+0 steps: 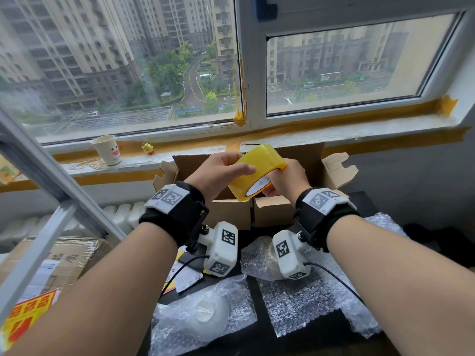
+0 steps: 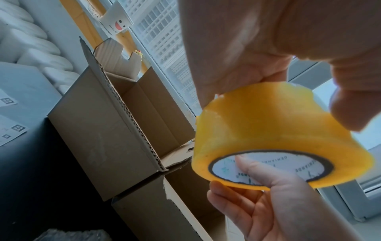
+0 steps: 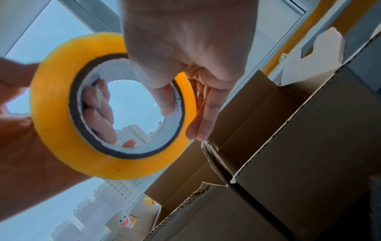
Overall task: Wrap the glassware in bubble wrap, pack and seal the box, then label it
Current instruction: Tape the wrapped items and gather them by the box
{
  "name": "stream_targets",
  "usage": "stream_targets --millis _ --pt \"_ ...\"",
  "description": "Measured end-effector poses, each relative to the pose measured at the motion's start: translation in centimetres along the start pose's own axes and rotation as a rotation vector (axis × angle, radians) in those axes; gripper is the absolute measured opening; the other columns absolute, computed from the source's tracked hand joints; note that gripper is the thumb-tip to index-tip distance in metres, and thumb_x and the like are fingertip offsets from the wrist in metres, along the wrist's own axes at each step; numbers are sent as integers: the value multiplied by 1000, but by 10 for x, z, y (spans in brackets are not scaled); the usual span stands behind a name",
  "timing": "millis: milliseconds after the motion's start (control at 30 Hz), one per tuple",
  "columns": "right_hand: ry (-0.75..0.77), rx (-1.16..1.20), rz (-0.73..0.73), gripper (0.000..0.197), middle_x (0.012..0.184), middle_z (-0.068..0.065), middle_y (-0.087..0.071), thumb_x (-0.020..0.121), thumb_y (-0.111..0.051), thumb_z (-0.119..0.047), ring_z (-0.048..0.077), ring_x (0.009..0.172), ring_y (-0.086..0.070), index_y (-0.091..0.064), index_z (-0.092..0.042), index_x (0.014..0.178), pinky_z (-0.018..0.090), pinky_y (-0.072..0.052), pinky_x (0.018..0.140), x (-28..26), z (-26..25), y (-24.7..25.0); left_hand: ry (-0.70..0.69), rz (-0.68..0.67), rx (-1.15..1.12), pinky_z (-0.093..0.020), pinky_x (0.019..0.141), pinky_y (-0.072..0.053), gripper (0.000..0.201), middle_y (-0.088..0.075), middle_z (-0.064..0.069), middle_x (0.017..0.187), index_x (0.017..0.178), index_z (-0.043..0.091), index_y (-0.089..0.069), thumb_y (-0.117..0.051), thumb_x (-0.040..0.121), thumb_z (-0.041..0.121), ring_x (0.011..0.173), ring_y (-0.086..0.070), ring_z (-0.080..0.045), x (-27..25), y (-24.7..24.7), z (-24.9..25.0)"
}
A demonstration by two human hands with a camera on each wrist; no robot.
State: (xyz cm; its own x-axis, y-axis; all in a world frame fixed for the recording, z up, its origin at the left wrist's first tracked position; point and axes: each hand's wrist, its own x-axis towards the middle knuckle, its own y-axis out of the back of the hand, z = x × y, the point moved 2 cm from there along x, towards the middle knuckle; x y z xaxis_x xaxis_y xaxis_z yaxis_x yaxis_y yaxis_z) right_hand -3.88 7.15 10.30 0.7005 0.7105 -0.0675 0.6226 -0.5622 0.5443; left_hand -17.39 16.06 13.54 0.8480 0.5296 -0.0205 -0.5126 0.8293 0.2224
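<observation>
A yellow tape roll (image 1: 257, 170) is held in both hands above the open cardboard box (image 1: 231, 209). My left hand (image 1: 221, 170) grips it with the thumb on the outer tape and the fingers (image 3: 98, 110) reaching into the core. My right hand (image 1: 285, 178) pinches the other side, thumb (image 3: 164, 101) inside the core and fingers on the outside. From the left wrist, the tape roll (image 2: 278, 130) hangs beside the box (image 2: 103, 138), whose flaps stand up. On the black table (image 1: 254, 337), a white bowl-like piece (image 1: 208, 314) lies under bubble wrap, and more bubble wrap (image 1: 295, 304) lies to its right.
A paper cup (image 1: 108, 150) and a small yellow toy (image 1: 147, 148) stand on the windowsill. A slanted metal bar (image 1: 51, 191) crosses the left side above a taped carton (image 1: 59, 255). Printed slips (image 1: 185, 278) lie by the box, and a white radiator (image 1: 123, 214) is under the sill.
</observation>
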Motion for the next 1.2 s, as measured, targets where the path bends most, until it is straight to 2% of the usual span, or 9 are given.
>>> stream_targets --millis 100,367,533,667,767,900,1000,1067,1200 --pt "-24 76 -9 15 82 8 -69 92 -58 -18 24 68 -70 -62 -6 84 31 -60 63 2 0 0 -3 -32 -28 -40 89 -48 49 -69 -14 96 99 8 -71 -75 58 36 89 -64 -27 -1 1 -1" --pt "-11 7 -5 20 74 3 -66 92 -56 -16 11 52 -62 -56 -13 72 14 -43 37 7 3 -2 38 35 -15 -35 80 -48 37 -69 -7 84 84 14 -70 -73 54 34 81 -64 -23 3 -1 -2" --pt "4 17 1 14 87 7 -70 91 -55 -22 20 64 -69 -63 -10 91 25 -56 50 8 4 -2 28 61 27 -29 77 -50 16 -69 -8 89 95 10 -70 -70 82 20 82 -64 -19 3 -2 1" --pt "284 -176 -66 44 111 -4 -63 79 -70 -20 17 98 -59 -57 -26 121 32 -50 84 6 -5 2 55 50 139 -36 78 -50 42 -70 -15 92 96 7 -71 -71 70 40 79 -65 -23 7 8 -4" --pt "351 -198 -225 40 95 -2 -58 74 -70 -9 20 88 -55 -57 -22 109 27 -46 68 3 -18 -1 71 28 166 -39 80 -52 62 -71 -15 94 102 7 -69 -76 60 52 80 -67 -23 6 14 -7" --pt "200 23 -225 23 80 3 -56 76 -68 -2 20 79 -55 -55 -18 86 29 -45 68 4 -14 2 113 -40 286 -32 93 -51 76 -69 -1 103 115 16 -59 -85 48 42 97 -66 -15 3 24 -13" --pt "54 240 -497 30 90 6 -62 72 -76 -10 24 89 -60 -58 -15 95 40 -49 83 1 -9 5 129 -36 604 -39 94 -51 62 -68 -1 104 112 18 -60 -89 58 26 101 -64 -19 1 31 -20" --pt "-32 267 -635 35 100 6 -66 74 -77 -33 24 97 -62 -63 -17 101 45 -47 92 -3 -11 4 95 0 755 -40 89 -52 55 -66 -2 100 107 19 -59 -88 61 18 99 -63 -21 0 29 -23" --pt "-13 199 -518 43 109 15 -67 87 -66 -42 29 100 -63 -67 -6 111 45 -50 88 -5 -12 0 40 58 884 -36 85 -49 55 -63 -1 100 107 21 -59 -86 60 14 98 -58 -20 -1 17 -19"
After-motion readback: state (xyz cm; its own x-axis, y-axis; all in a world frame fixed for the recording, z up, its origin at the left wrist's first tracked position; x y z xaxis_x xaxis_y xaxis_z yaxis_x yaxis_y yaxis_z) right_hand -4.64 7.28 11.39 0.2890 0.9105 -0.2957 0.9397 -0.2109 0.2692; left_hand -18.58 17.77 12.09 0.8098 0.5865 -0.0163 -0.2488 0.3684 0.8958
